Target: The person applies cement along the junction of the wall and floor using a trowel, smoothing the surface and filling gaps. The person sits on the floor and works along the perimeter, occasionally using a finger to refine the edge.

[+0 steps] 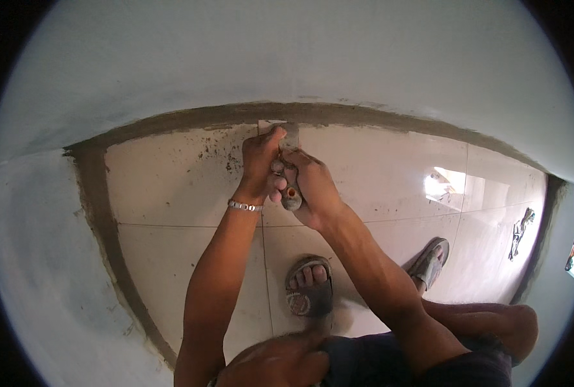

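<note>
My right hand (314, 187) wraps around the handle of a small mortar-stained trowel (289, 137). The round butt of its handle, with a hole in the end, points back toward me. The blade points away, close to the wall's foot. My left hand (259, 161), with a pale-banded bracelet (244, 206) on its wrist, is closed at the blade with the thumb against it. Its other fingers are partly hidden. Just beyond the hands runs a band of grey-brown mortar (235, 115) along the joint between wall and floor.
Cream floor tiles (184, 258) lie below, with dark crumbs (229, 151) scattered left of my hands. A pale wall (287, 51) rises ahead, another (42, 258) at left. My sandalled feet (309, 287) are on the tiles. A crumpled dark-patterned cloth or wrapper (521, 233) lies at right.
</note>
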`<action>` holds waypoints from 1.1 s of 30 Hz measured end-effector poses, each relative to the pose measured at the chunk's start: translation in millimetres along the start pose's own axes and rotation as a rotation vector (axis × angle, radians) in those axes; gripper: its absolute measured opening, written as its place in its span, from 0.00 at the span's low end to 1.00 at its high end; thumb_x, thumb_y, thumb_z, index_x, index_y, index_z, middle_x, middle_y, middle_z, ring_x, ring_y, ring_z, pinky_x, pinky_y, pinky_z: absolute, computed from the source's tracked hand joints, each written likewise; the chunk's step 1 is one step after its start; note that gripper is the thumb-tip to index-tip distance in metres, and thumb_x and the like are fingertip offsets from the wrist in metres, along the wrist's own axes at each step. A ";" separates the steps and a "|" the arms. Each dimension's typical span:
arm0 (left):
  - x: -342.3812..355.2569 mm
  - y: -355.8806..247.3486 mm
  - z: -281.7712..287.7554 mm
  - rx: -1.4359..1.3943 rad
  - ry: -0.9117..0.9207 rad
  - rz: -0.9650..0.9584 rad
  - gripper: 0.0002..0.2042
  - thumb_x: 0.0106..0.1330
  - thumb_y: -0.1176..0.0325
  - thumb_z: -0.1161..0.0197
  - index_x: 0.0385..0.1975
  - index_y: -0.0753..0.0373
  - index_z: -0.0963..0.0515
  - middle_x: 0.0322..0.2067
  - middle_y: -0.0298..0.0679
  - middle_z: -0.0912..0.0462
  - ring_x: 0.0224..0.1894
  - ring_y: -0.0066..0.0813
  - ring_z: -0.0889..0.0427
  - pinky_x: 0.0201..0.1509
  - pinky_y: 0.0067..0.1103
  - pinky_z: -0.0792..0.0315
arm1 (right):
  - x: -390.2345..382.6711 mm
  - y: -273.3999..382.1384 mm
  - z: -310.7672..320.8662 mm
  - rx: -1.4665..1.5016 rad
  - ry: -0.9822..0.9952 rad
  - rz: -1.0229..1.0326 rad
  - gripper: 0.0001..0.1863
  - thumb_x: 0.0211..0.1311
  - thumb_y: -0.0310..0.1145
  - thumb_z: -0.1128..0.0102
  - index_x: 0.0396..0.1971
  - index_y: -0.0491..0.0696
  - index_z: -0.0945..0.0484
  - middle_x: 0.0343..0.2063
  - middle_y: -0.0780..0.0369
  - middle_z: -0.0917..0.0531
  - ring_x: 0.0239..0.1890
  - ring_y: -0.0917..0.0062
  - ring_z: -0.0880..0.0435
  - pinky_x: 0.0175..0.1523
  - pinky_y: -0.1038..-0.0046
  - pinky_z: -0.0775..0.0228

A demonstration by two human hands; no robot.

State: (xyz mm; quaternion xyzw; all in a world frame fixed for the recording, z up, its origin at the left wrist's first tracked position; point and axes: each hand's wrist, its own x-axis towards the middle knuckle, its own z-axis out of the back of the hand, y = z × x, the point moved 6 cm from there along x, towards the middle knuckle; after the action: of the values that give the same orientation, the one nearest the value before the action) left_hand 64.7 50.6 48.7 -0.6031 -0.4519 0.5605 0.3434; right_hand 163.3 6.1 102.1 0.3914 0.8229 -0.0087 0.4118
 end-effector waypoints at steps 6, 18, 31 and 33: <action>-4.3 11.4 -8.2 0.102 -0.101 0.303 0.12 0.65 0.61 0.36 0.25 0.62 0.20 0.21 0.31 0.22 0.21 0.20 0.27 0.25 0.23 0.31 | -6.4 3.6 9.0 0.001 -0.040 -0.001 0.06 0.76 0.32 0.58 0.40 0.47 0.31 0.28 0.65 0.26 0.24 0.79 0.28 0.28 0.72 0.32; -2.2 8.4 -18.3 0.037 -0.059 0.281 0.12 0.68 0.63 0.38 0.23 0.61 0.22 0.25 0.34 0.17 0.23 0.24 0.21 0.29 0.23 0.27 | -1.9 7.8 13.5 -0.020 -0.001 0.026 0.06 0.75 0.31 0.59 0.41 0.47 0.32 0.28 0.64 0.27 0.24 0.78 0.28 0.25 0.72 0.33; 8.3 5.1 -21.3 0.132 -0.047 0.353 0.15 0.65 0.59 0.35 0.19 0.61 0.23 0.18 0.32 0.23 0.20 0.18 0.27 0.23 0.21 0.34 | -5.2 20.2 3.4 0.046 -0.070 0.034 0.06 0.75 0.30 0.58 0.40 0.46 0.32 0.29 0.63 0.26 0.23 0.79 0.28 0.26 0.73 0.32; 5.4 17.1 -20.8 0.238 -0.031 0.287 0.15 0.65 0.61 0.36 0.19 0.61 0.24 0.18 0.31 0.24 0.20 0.19 0.27 0.24 0.22 0.33 | -9.6 13.0 12.1 0.025 -0.112 0.024 0.06 0.75 0.30 0.57 0.39 0.46 0.31 0.29 0.63 0.26 0.23 0.79 0.28 0.25 0.73 0.33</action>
State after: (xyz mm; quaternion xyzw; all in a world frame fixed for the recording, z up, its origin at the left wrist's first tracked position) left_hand 87.7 51.5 33.8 -0.6078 -0.2970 0.6624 0.3217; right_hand 183.3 5.0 104.7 0.4052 0.7936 -0.0360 0.4524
